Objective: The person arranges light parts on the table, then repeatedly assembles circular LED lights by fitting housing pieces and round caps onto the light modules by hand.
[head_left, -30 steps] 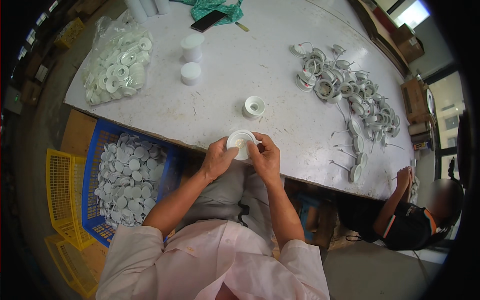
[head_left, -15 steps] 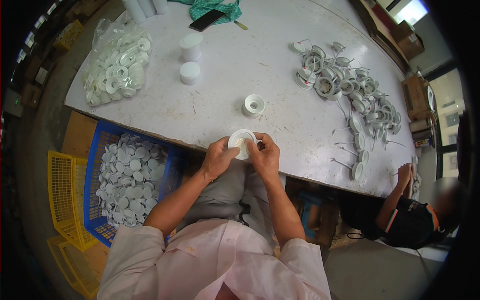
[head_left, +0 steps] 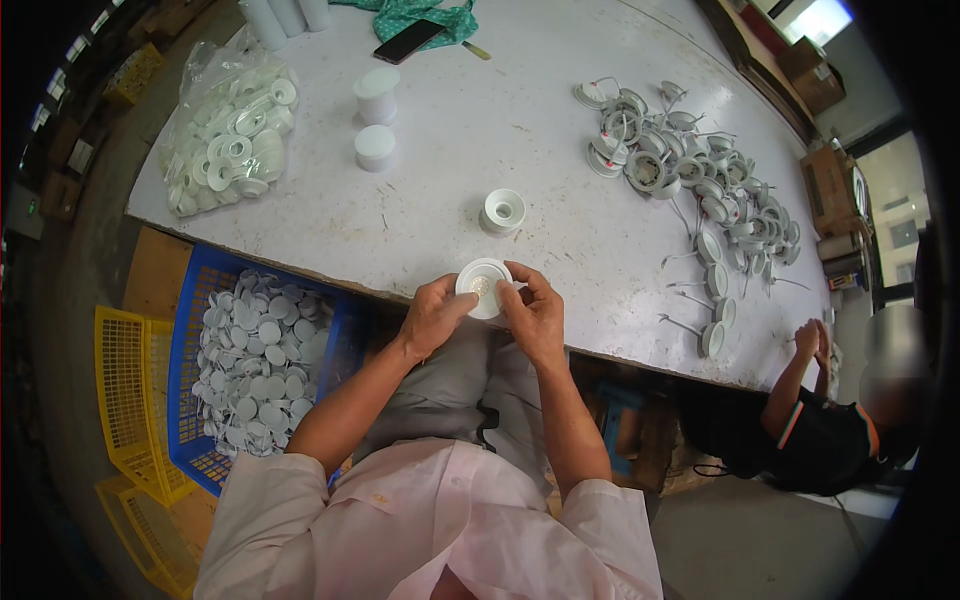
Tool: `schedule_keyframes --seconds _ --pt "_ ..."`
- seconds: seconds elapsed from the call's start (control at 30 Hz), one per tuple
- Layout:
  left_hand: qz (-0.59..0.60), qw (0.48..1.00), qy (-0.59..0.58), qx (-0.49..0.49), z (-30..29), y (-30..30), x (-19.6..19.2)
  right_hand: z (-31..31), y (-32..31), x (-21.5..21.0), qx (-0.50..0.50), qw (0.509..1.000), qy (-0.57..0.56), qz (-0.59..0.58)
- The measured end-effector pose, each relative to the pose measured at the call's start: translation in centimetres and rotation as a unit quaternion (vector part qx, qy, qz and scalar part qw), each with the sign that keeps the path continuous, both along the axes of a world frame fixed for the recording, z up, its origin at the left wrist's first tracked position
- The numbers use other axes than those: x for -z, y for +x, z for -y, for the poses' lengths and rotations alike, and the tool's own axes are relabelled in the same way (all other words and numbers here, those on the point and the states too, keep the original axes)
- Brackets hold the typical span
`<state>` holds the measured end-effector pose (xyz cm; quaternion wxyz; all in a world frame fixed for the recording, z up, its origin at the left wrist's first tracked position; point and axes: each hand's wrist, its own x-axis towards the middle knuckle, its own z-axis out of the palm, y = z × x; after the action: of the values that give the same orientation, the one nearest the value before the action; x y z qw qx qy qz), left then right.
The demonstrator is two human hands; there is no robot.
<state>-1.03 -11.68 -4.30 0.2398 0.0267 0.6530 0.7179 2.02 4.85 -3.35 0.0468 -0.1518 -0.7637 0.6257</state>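
Note:
Between my two hands, at the table's near edge, is a white round LED downlight (head_left: 484,281). Its open face is up, and small yellowish dots show on the plate inside. My left hand (head_left: 436,313) grips its left side, with the thumb over the rim. On the other side, my right hand (head_left: 533,311) holds it with the fingers round the edge and the thumb at the inner rim. Just beyond stands a white ring-shaped cup (head_left: 503,211) on the table. Farther left are a white round stack (head_left: 376,91) and a short white cylinder (head_left: 376,147).
A clear bag of white rings (head_left: 228,150) lies far left. Wired downlights (head_left: 700,170) are heaped at right. A blue basket (head_left: 187,400) of white discs stands below the left edge, beside yellow crates (head_left: 123,400). A phone (head_left: 408,42) lies at the back; a co-worker (head_left: 825,430) sits right.
My right thumb has drawn back a little from inside the downlight toward its rim. Both hands keep their hold. The co-worker's hands and head have shifted slightly.

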Motion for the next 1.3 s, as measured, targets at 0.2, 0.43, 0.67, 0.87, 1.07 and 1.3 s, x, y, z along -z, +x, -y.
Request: schedule_keyframes --seconds 0.2,0.43,0.67,0.87,1.07,1.3 --pt "-0.056 0.996 -0.073 -0.009 -0.8 0.4 -1.4 0.4 -0.1 0.3 0.02 0.998 0.064 -0.001" --pt "-0.097 0.989 -0.106 -0.038 -1.7 0.2 0.1 0.6 0.1 0.6 0.045 0.997 0.05 -0.032" --pt "-0.06 0.992 -0.11 -0.013 -1.9 -0.5 -0.3 0.3 0.0 0.6 0.059 0.998 0.028 -0.016" --pt "-0.044 0.997 -0.047 0.044 -1.6 -0.8 -0.6 -0.4 -0.1 0.9 0.064 0.998 0.011 -0.004" --pt "0.014 0.996 0.024 0.081 -1.1 -1.0 1.1 -2.6 0.9 0.6 0.011 0.996 0.023 -0.08" --pt "0.029 0.981 0.107 0.159 -3.3 -0.9 0.4 -4.7 2.8 -1.2 -0.125 0.913 0.314 -0.23"
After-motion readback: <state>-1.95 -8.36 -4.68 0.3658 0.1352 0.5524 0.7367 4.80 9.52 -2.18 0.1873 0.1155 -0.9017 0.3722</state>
